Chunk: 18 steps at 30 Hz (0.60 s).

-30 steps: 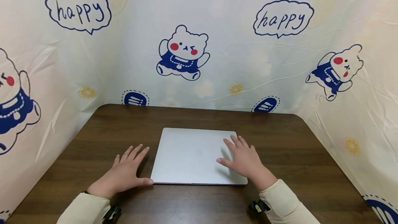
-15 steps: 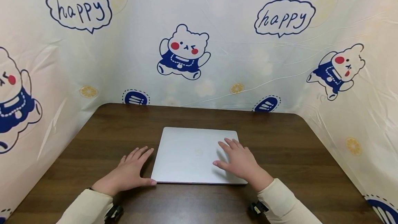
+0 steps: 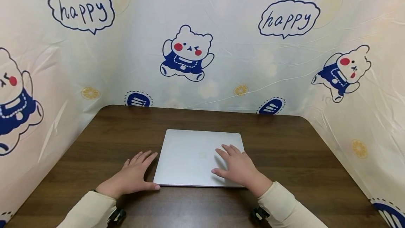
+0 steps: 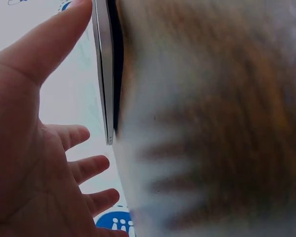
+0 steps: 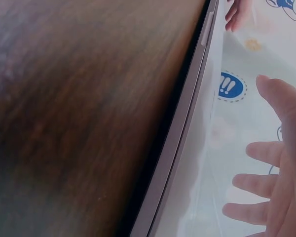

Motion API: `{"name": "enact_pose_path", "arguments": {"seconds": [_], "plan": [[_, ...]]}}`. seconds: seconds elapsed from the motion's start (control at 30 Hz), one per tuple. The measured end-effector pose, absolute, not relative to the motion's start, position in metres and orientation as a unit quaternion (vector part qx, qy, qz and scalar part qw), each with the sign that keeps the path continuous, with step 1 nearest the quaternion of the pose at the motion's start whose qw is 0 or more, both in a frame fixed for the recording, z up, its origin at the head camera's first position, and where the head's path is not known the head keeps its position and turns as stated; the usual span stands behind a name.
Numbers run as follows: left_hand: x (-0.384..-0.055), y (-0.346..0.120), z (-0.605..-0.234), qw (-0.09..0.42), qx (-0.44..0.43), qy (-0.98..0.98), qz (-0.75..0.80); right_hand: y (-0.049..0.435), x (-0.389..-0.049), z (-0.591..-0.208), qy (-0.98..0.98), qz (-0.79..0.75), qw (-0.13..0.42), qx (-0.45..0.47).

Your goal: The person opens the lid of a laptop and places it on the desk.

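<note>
A closed silver laptop lies flat on the brown wooden table. My left hand is beside its left edge, fingers spread, the thumb at the near left corner. In the left wrist view that thumb is next to the laptop's thin side; whether it touches cannot be told. Over the right part of the lid hovers my right hand, its fingers spread and holding nothing. The right wrist view shows its fingers apart from the laptop's front edge.
A pale curtain printed with bears and "happy" bubbles surrounds the table at the back and sides. Dark wrist devices sit at both sleeve cuffs. Table surface extends on both sides of the laptop.
My right hand has moved left and slightly nearer over the lid. The left hand has shifted a little right, toward the laptop's corner. The laptop stays in place.
</note>
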State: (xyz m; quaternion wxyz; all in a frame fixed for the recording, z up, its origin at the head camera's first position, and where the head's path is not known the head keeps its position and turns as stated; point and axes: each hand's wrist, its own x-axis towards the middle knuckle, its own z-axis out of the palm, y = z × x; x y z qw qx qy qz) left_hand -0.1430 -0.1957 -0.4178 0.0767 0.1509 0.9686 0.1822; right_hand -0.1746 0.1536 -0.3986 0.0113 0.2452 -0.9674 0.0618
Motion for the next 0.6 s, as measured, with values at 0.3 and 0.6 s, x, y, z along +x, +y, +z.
{"name": "enact_pose_path", "arguments": {"seconds": [0.3, 0.6], "plan": [[-0.1425, -0.1938, -0.4178, 0.093, 0.148, 0.966, 0.191, 0.1505, -0.1712, -0.4008, -0.967, 0.06, 0.001, 0.248], [-0.1436, -0.1925, -0.4172, 0.089, 0.15, 0.968, 0.183, 0.1441, -0.1661, -0.4012, -0.962, 0.054, -0.007, 0.267]]}}
